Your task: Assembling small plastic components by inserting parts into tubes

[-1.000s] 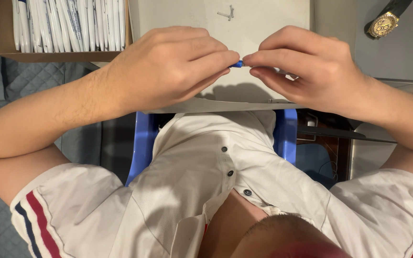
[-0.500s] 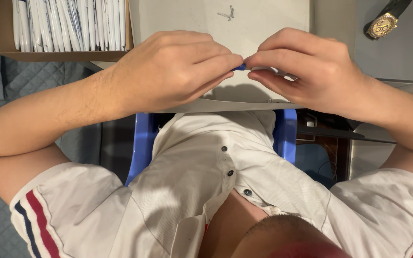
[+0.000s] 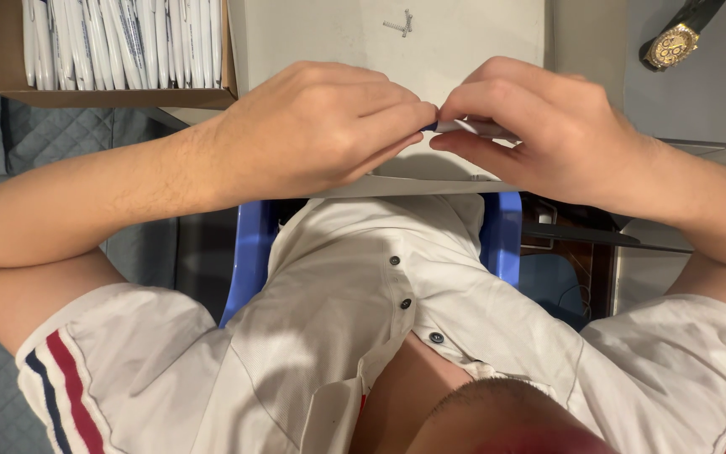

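Note:
My left hand (image 3: 313, 126) and my right hand (image 3: 539, 134) meet fingertip to fingertip over the near edge of a white table (image 3: 472, 42). Between them they pinch a thin white pen (image 3: 464, 127) with a blue part at the end toward my left fingers. Most of the pen is hidden inside my right hand. Both hands are closed around it.
A cardboard box (image 3: 111, 92) packed with several white pens stands at the back left. A small metal part (image 3: 400, 23) lies on the table beyond my hands. A gold wristwatch (image 3: 674, 42) lies at the back right. A blue chair (image 3: 249, 252) shows below my arms.
The hands have barely moved; a little more of the pen's white barrel shows between the fingertips now.

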